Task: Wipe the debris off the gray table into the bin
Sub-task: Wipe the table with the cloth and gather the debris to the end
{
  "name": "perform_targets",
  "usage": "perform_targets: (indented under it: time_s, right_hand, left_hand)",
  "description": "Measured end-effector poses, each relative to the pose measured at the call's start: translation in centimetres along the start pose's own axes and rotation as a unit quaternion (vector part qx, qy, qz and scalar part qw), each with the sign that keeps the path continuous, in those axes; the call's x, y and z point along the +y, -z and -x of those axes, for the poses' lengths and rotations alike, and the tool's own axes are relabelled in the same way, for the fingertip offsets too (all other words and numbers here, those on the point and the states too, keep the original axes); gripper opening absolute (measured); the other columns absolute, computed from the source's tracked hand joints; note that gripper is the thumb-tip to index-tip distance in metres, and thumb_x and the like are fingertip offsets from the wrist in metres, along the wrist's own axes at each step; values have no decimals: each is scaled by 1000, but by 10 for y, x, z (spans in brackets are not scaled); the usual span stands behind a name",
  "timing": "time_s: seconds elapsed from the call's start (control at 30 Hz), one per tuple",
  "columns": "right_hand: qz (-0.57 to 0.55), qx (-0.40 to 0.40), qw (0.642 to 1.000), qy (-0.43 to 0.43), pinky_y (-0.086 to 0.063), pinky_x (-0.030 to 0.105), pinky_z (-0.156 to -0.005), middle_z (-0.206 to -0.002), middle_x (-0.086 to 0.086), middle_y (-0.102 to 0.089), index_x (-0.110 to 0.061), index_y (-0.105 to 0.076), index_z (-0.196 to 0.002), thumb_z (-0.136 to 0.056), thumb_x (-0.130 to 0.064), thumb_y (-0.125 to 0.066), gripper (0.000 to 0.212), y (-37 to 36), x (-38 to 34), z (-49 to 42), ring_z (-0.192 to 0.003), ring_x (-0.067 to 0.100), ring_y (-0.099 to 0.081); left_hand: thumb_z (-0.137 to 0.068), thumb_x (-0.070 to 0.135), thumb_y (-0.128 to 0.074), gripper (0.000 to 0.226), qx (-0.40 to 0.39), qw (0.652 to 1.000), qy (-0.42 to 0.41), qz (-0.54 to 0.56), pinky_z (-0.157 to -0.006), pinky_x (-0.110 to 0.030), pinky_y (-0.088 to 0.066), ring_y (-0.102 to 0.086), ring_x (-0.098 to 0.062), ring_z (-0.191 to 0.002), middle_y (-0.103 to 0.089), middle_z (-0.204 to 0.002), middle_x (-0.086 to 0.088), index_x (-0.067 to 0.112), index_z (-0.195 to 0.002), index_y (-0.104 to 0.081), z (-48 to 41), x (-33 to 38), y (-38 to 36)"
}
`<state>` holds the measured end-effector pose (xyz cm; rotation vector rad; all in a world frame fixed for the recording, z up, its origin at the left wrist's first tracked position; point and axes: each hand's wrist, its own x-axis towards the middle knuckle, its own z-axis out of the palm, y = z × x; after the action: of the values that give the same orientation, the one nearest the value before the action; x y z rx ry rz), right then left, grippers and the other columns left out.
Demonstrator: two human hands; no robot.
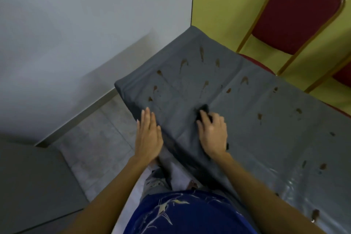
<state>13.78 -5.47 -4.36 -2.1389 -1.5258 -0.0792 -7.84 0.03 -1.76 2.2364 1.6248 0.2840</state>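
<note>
Table: the gray table (256, 100) runs from the white wall toward the near right.
Chair: a red chair (296, 13) stands behind the table.
Left hand: the left hand (149, 135) lies flat, grip open, on the near table edge.
Right hand: the right hand (212, 131) presses, grip closed, on a dark cloth (204, 109).
Debris: brown debris (204, 84) is scattered over the table top.

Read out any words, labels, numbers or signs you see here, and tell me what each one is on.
None: no readable text shows anywhere in this view.
The blue shirt carries only a pale streaky pattern, not letters.
The gray table shows brown debris marks, no print.
The red chair, the walls and the dark cloth under the right hand are unmarked.
</note>
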Motion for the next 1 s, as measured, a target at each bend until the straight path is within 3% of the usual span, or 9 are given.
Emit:
perform_targets:
  time_s: [0.17,0.2,0.3,0.4,0.47,0.63,0.73,0.93,1.0]
  right_hand:
    - [-44,-104,960,255,-46,38,-72,-123,11,-60,-14,-61,-131,-91,-21,-62,41,-19,-56,8,-95,30,-56]
    - [-43,-114,961,247,-45,37,-73,-120,10,-60,-16,-61,-129,-92,-20,-59,37,-18,-52,-2,-95,29,-55]
    - [-30,-97,990,94,-46,39,-80,-109,7,-59,-23,-65,-121,-96,-24,-56,27,-12,-17,-43,-95,28,-52]
    - [-9,-18,998,-58,-52,47,-69,-102,17,-55,-14,-69,-121,-88,-15,-70,33,-9,13,-64,-84,37,-51]
    - [-16,-3,999,-41,-52,45,-71,-102,17,-58,-12,-70,-119,-86,-14,-73,33,-13,-1,-54,-83,37,-54]
    - [-51,-89,979,174,-42,34,-68,-114,1,-64,-25,-69,-120,-86,-21,-66,34,-34,-83,-19,-89,24,-54]
    - [-32,-95,969,224,-37,34,-69,-114,-2,-65,-27,-70,-118,-89,-24,-57,31,-35,-76,-46,-89,24,-55]
    - [1,-28,1000,1,-50,46,-66,-104,10,-62,-15,-72,-118,-88,-14,-69,30,-31,7,-108,-86,33,-55]
    - [-15,-17,1000,-2,-51,45,-66,-103,8,-63,-14,-72,-117,-90,-19,-68,27,-34,-7,-105,-85,31,-55]
  left_hand:
    - [-106,30,-23,59,-57,997,30,-44,-123,-48,0,8,-27,-152,6,-163,-14,-1,-153,-6,-39,-26,3]
    - [-105,32,-19,60,-62,996,23,-51,-123,-49,-1,7,-28,-152,5,-163,-15,-2,-153,-7,-40,-29,1]
    - [-100,38,-14,67,-57,997,14,-55,-123,-49,-1,5,-27,-152,4,-164,-13,1,-154,-7,-36,-36,-5]
    - [-100,40,-13,66,-55,997,17,-45,-123,-48,-1,9,-24,-152,9,-164,-10,4,-155,-2,-34,-39,-10]
    - [-101,40,-12,65,-51,998,15,-32,-123,-49,-2,9,-23,-152,9,-164,-9,6,-155,-1,-33,-41,-12]
    - [-101,40,-11,64,-35,999,-4,-19,-122,-49,-6,2,-25,-152,2,-164,-11,6,-154,-5,-32,-45,-16]
    - [-101,38,-13,62,-28,999,-13,-8,-122,-47,-5,2,-24,-152,1,-164,-10,7,-155,-7,-32,-47,-16]
    - [-102,39,-16,63,-26,999,-18,14,-123,-46,-3,5,-20,-152,1,-164,-7,6,-155,-11,-36,-49,-6]
    - [-102,35,-22,62,-8,999,-9,32,-123,-43,0,6,-20,-152,1,-164,-8,5,-155,-11,-48,-55,4]
